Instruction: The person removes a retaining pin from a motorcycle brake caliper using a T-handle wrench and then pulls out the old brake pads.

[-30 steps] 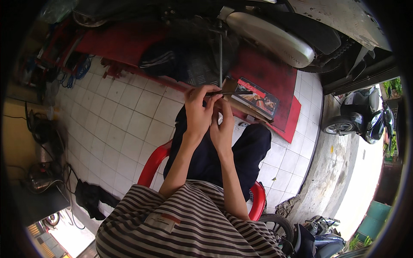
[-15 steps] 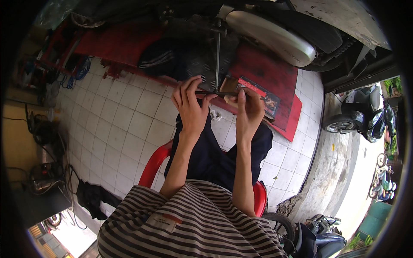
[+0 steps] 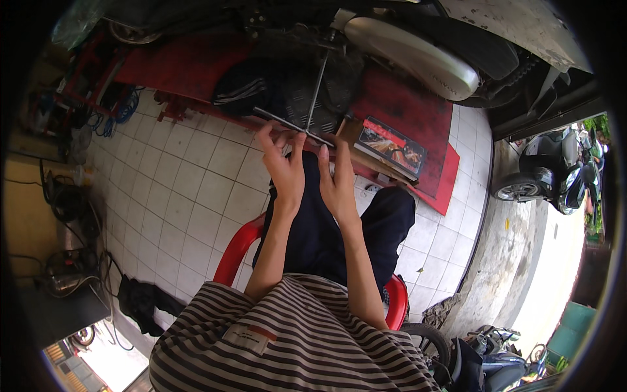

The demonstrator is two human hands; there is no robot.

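A metal T-handle wrench (image 3: 318, 85) runs from under the motorcycle down to a crossbar slanting up to the left. My left hand (image 3: 284, 163) has bent fingers closed on the crossbar near its middle, with the bar's left end sticking out above them. My right hand (image 3: 336, 179) pinches the crossbar's right part, its thumb raised close beside my left hand's. Beyond them lie a dark cloth item with white stripes (image 3: 241, 88) and, to the right, a printed flat case (image 3: 392, 150) on cardboard.
A motorcycle with a silver exhaust (image 3: 411, 55) stands over the red lift platform (image 3: 431, 176). I sit on a red chair (image 3: 232, 251). Cables and machines (image 3: 65, 261) are at the left. A scooter (image 3: 548, 173) is parked outside to the right; more motorcycles (image 3: 490, 362) are at the lower right.
The crossbar has gone from level half a second ago to slanting, left end higher. My right hand has moved left from the bar's far side, back close to my left.
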